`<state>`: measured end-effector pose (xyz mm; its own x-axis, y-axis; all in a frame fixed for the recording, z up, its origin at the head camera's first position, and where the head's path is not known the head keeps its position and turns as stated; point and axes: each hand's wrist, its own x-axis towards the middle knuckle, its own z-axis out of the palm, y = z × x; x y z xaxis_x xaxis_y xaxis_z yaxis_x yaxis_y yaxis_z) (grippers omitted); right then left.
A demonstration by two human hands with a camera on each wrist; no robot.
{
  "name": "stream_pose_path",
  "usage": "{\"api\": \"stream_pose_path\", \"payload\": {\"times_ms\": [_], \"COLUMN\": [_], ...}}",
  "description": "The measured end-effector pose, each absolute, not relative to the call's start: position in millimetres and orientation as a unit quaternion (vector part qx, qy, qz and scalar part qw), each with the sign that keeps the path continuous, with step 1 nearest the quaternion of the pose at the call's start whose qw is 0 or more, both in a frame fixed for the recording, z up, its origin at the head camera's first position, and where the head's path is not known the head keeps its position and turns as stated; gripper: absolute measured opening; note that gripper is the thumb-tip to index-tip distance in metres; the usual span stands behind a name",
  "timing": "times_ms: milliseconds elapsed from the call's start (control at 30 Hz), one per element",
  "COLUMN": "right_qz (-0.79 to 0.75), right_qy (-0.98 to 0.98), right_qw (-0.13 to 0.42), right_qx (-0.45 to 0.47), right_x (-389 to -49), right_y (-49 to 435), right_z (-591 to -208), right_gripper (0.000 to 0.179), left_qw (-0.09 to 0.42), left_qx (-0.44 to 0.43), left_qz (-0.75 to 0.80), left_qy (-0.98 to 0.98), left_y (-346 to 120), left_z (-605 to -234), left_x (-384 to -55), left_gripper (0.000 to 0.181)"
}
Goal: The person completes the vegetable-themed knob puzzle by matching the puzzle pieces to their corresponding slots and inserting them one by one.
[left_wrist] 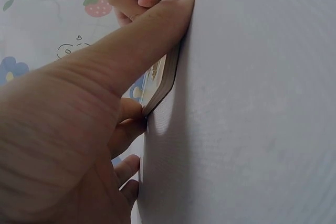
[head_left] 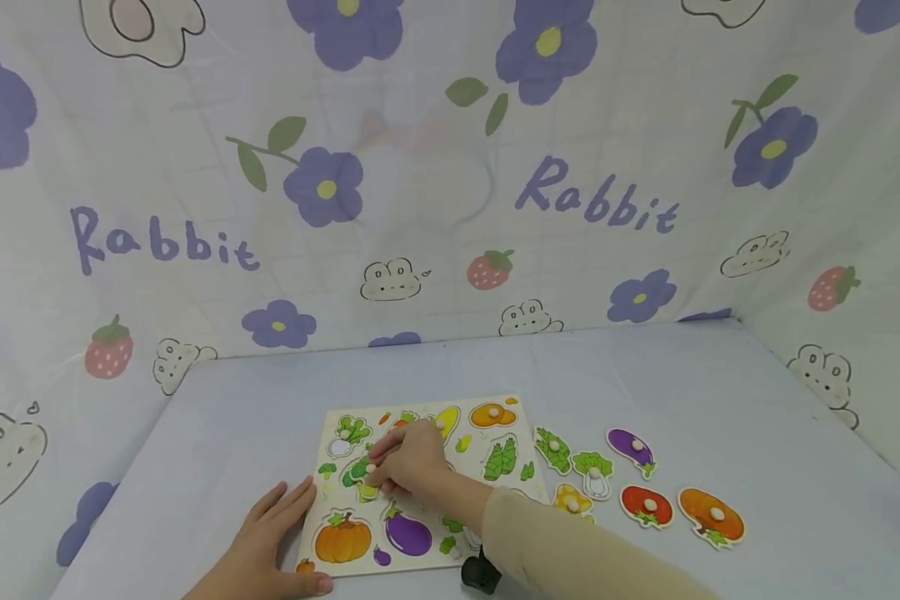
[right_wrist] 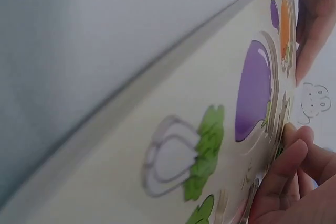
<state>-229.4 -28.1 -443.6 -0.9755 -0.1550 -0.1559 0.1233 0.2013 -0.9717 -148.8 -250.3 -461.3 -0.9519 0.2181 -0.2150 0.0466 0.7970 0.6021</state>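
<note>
My right hand (head_left: 416, 462) reaches over a pale vegetable puzzle board (head_left: 318, 512) and pinches the knob of a broccoli piece (head_left: 356, 473) at the board's left side. The piece lies at its broccoli picture; whether it sits fully in the recess cannot be seen. At the board's near left corner, my left hand (head_left: 266, 542) rests with fingers extended against the left edge. Its thumb (left_wrist: 152, 30) lies along the front edge in the left wrist view. Printed pumpkin (head_left: 342, 540) and eggplant (head_left: 408, 533) pictures show along the near side. The right forearm hides part of the board.
Loose knobbed pieces lie right of the board: a leafy green (head_left: 553, 448), bok choy (head_left: 593, 475), yellow piece (head_left: 572, 498), eggplant (head_left: 632, 450), tomato (head_left: 647, 507) and pumpkin (head_left: 711, 517). A black object (head_left: 481, 573) is under the right sleeve. A patterned curtain (head_left: 420, 208) stands behind the table.
</note>
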Motion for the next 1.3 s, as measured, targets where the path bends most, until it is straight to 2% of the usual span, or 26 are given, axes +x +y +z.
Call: {"api": "stream_pose_path", "payload": {"times_ms": [267,1300], "right_qz": [-0.602,-0.569], "right_qy": [0.789,0.811], "right_qw": [0.113,0.114], "right_qx": [-0.043,-0.071], "right_x": [-227.1,-232.2], "right_y": [-35.9,-36.9], "right_z": [-438.0,-442.3], "right_gripper": [0.019,0.020], "left_qw": [0.132,0.129], "left_qx": [0.070,0.070], "left_qz": [0.316,0.316], "left_qy": [0.937,0.937], "left_y": [-248.9,-249.4], "left_z": [-462.2,-460.1], "left_x": [-148.4,-148.3], "left_gripper": [0.116,0.116]}}
